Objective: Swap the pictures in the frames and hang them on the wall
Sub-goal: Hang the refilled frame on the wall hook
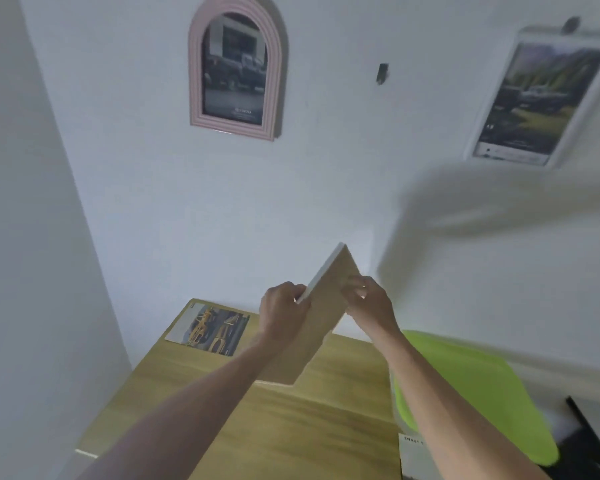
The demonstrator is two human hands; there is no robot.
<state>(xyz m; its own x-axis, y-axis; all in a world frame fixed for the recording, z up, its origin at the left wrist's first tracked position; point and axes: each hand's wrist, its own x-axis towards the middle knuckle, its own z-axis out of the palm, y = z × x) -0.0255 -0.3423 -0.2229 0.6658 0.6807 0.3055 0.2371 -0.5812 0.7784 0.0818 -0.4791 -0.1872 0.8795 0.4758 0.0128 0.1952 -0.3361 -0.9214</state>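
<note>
Both hands hold a white-edged rectangular picture frame with a brown board back [321, 317] up in the air above the light wooden surface [291, 427], its back turned toward the camera and one corner pointing upward; the left hand [284, 315] has its fingers curled round the frame's left edge, and the right hand [369, 301] pinches at the back board near the frame's right edge, perhaps at a small tab, though blur hides the detail. Below and left of the left hand, a loose printed picture of yellow vehicles [209, 329] lies flat at the far corner of the surface; below and right of the right hand, a bright green cloth [482, 389] drapes over something beside the surface. On the white wall above the hands hang a pink arched frame with a dark picture [237, 69] and, to its right, a white rectangular frame with a landscape picture [534, 98]; a small dark hook [381, 73] sits on the wall between them.
</note>
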